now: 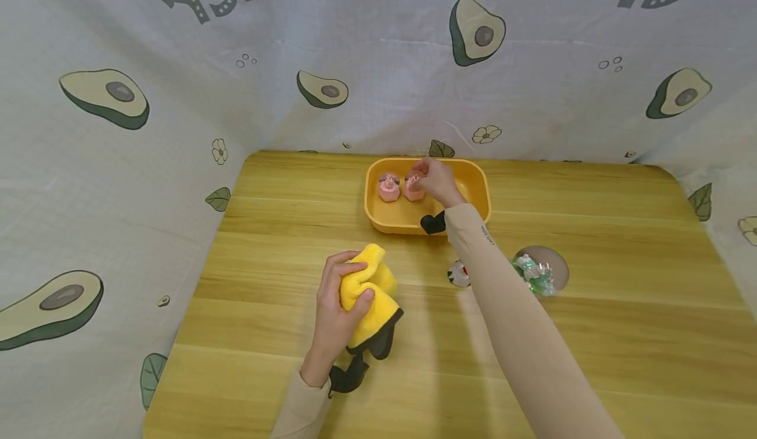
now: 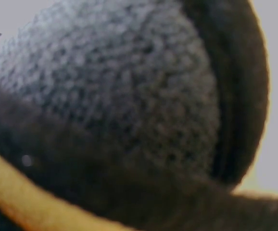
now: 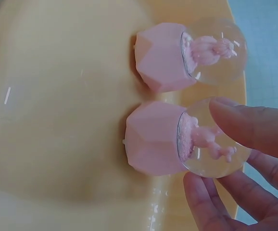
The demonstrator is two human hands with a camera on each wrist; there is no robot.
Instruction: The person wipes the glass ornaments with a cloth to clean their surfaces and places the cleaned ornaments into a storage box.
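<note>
My left hand (image 1: 332, 314) grips a bunched yellow cloth (image 1: 384, 281) with a dark edge, above the table. Its grey textured underside (image 2: 129, 77) fills the blurred left wrist view. In a yellow plastic bin (image 1: 378, 223) stand two small snow globes with faceted pink bases and clear domes. My right hand (image 1: 439, 184) reaches into the bin and holds the right-hand snow globe (image 3: 158, 139) by its dome, thumb on one side and fingers on the other. Beside it, apart from my fingers, is the other snow globe (image 3: 163, 57), with a pink cactus-like figure inside.
Right of my forearm, a clump of shiny green and clear pieces (image 1: 535, 275) lies by a greyish disc (image 1: 556, 265). A small round white, red and dark item (image 1: 457, 273) is partly behind the sleeve. An avocado-print sheet (image 1: 384, 123) hangs behind the wooden table (image 1: 284, 229).
</note>
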